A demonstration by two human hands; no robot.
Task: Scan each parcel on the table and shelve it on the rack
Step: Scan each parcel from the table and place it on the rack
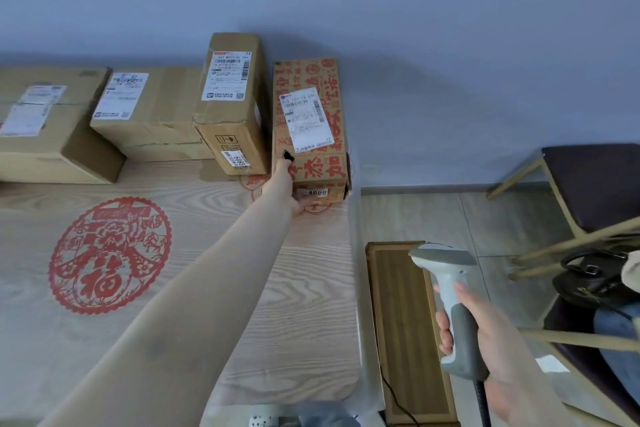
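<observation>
The left hand [284, 184] grips the near corner of the red-printed carton [310, 121]; the right hand [474, 333] clasps the barcode scanner [450, 295]. Scanning step, I judge: next, aim at its shipping label [304, 123].

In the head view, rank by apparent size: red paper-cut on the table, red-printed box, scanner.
1. Red paper-cut
2. Red-printed box, held by the left hand
3. Scanner, in the right hand; it is nearest the camera, so it looks inflated.
</observation>
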